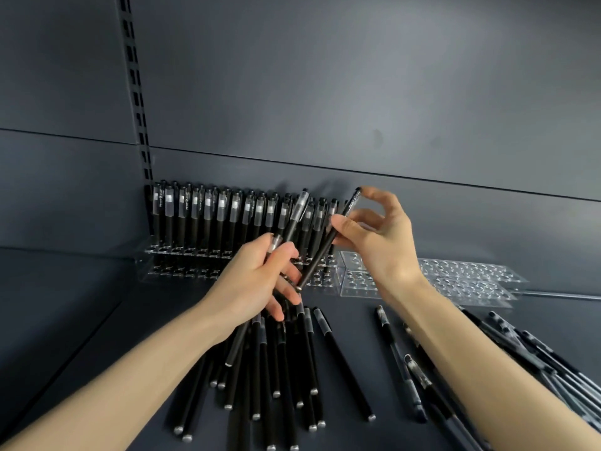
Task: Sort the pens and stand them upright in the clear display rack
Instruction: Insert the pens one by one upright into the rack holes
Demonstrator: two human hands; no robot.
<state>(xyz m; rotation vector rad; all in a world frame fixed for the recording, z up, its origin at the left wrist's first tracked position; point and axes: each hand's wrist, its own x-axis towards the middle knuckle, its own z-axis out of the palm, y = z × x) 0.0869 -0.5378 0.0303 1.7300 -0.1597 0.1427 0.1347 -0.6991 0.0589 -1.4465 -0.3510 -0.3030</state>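
My left hand (260,276) grips a black pen with a frosted cap (294,219), held slanted in front of the rack. My right hand (380,236) pinches a second black pen (328,242) between thumb and fingers, its cap end up by my fingertips and its tip down near my left hand. Behind both stands a clear display rack (182,265) filled with several upright black pens (208,219). A loose heap of black pens (279,369) lies on the shelf below my hands.
An empty clear rack with round holes (461,278) lies to the right of the filled one. Another pile of grey-barrelled pens (533,359) spreads under my right forearm. A slotted upright (136,92) runs up the dark back wall.
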